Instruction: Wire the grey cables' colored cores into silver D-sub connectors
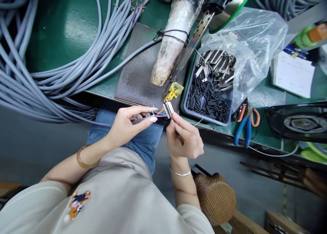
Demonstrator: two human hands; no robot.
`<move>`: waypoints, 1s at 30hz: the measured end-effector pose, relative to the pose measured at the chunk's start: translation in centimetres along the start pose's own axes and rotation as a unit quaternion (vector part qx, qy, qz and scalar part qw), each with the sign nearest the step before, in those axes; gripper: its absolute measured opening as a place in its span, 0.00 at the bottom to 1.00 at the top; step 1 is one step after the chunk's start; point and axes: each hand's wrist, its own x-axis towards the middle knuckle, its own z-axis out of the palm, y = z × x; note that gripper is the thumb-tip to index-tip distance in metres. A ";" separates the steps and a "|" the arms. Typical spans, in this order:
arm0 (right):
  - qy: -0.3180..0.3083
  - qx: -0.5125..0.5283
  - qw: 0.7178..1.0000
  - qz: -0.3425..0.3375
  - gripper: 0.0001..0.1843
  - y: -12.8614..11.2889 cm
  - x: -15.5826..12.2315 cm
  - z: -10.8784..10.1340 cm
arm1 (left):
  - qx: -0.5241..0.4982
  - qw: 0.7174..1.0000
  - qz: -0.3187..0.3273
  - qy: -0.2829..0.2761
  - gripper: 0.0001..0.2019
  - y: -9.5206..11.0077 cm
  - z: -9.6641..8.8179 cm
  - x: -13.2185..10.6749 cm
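My left hand (130, 121) pinches the end of a grey cable (139, 119) where its coloured wires (160, 113) fan out. My right hand (182, 136) grips a small multi-pin connector (168, 108) that the wires run into, fingers closed round its lower edge. Both hands are held just in front of the green bench's edge, over my lap. A thin silvery wire (199, 121) trails from my right hand towards the tray.
A blue tray (187, 109) holds several black sleeves and metal connectors, with a plastic bag (255, 43) over it. A dark metal plate (138, 73) carries a wrapped tool holder (171, 46) and a yellow clamp (173, 90). Grey cable bundles (51, 73) lie left; pliers (245, 123) right.
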 end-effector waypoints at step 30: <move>-0.313 0.004 0.950 -0.013 0.14 -0.5 4.5 -2.9 | 0.067 0.992 0.038 -0.104 0.06 1.0 0.6 1.0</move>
